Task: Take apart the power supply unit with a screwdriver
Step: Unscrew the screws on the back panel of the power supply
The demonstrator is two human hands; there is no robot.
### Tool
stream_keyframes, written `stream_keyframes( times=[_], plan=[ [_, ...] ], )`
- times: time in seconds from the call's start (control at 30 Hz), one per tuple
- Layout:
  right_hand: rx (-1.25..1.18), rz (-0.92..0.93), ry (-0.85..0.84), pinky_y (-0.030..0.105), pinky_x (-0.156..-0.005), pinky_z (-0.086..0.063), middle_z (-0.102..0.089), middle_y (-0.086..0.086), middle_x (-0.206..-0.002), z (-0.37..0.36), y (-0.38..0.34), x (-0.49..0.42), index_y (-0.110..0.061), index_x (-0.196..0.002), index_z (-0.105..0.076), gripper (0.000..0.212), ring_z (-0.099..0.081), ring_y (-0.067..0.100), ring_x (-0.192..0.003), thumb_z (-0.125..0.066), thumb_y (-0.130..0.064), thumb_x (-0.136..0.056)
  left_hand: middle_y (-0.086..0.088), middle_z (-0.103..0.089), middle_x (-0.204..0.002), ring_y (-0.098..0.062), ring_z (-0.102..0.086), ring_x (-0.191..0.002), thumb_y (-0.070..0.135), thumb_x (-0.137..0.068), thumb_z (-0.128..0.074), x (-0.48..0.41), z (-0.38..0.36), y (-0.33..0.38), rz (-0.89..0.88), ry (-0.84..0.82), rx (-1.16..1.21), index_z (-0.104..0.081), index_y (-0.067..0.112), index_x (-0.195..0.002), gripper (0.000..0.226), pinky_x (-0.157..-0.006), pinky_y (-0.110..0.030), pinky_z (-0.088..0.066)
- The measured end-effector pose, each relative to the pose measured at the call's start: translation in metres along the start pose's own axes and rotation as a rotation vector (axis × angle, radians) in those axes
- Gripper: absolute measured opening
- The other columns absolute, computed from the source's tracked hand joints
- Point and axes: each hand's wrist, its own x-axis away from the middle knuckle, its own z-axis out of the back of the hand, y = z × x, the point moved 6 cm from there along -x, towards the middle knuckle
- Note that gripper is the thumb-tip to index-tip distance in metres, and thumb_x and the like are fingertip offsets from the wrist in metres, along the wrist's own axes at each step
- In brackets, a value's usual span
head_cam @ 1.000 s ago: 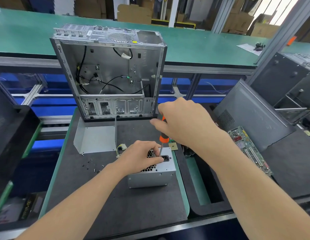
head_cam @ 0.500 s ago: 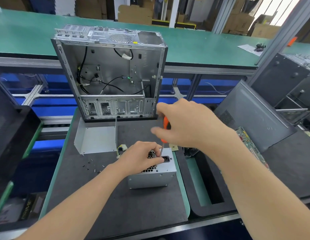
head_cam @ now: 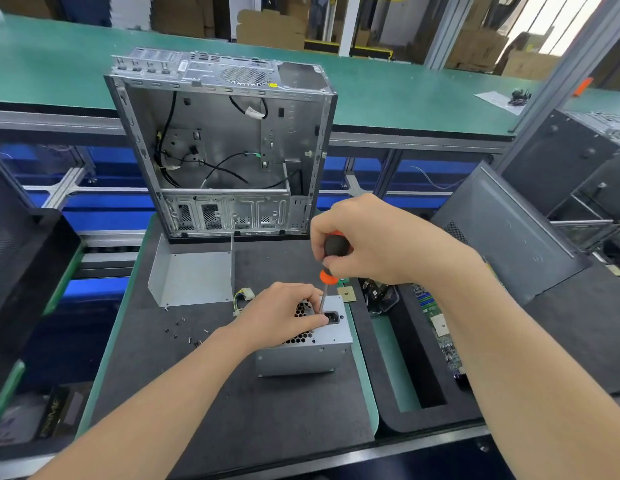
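1. Head view: half a second back the fingers of my right hand (head_cam: 367, 237) were spread loose. Now they are wrapped round the screwdriver (head_cam: 327, 276) handle again. I read that as a fresh turn, with the screw not yet out.
2. The right grip is clamped on the handle, wrist arched. The shaft stands near upright, its tip on the power supply unit (head_cam: 312, 344) beside the socket.
3. My left hand (head_cam: 284, 317) curls over the unit's vent face and holds it down on the counter (head_cam: 232, 410).
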Motion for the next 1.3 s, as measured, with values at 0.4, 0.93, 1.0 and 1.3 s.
stream_keyframes(
  times=[0.4,0.93,1.0,1.3],
  plan=[
    [0.382,-0.327,0.332,0.028,-0.046,-0.019,-0.036,-0.001,-0.065,-0.002,-0.010,0.005,-0.018,-0.066,-0.035,0.064,-0.031,0.016,-0.051,-0.044,-0.072,-0.097,0.020,-0.072,-0.114,0.004,-0.060,-0.124,0.048,-0.089,-0.077,-0.001,-0.002,-0.006,-0.001,0.027,0.039,-0.058,0.037,-0.076,0.025,-0.095,-0.037,-0.054],
    [-0.017,0.025,0.045,0.034,-0.069,-0.052,-0.058,-0.011,-0.082,-0.005,-0.009,-0.001,-0.024,-0.087,-0.065,0.017,-0.055,0.008,-0.081,-0.072,-0.011,-0.080,0.027,-0.069,-0.090,0.003,-0.063,-0.091,0.050,-0.091,-0.073,-0.001,-0.001,-0.005,-0.020,0.028,0.009,-0.060,0.039,-0.079,0.021,-0.070,-0.029,-0.049],
    [0.005,0.030,0.115,0.036,-0.069,-0.051,-0.059,-0.010,-0.082,-0.006,-0.009,-0.001,-0.023,-0.093,-0.060,0.014,-0.056,0.013,-0.082,-0.070,-0.019,-0.083,0.031,-0.067,-0.087,0.003,-0.061,-0.081,0.052,-0.090,-0.073,-0.001,-0.002,-0.005,-0.014,0.036,0.008,-0.059,0.039,-0.077,0.023,-0.062,-0.024,-0.040],
    [0.006,-0.166,0.402,0.042,-0.073,-0.053,-0.056,-0.002,-0.090,-0.015,-0.001,-0.004,-0.022,-0.095,-0.050,0.024,-0.059,0.028,-0.084,-0.063,-0.041,-0.098,0.047,-0.061,-0.094,0.008,-0.060,-0.080,0.056,-0.088,-0.073,-0.003,-0.004,-0.009,0.038,0.030,0.016,-0.059,0.037,-0.077,0.026,-0.063,-0.026,-0.041]
  ],
)
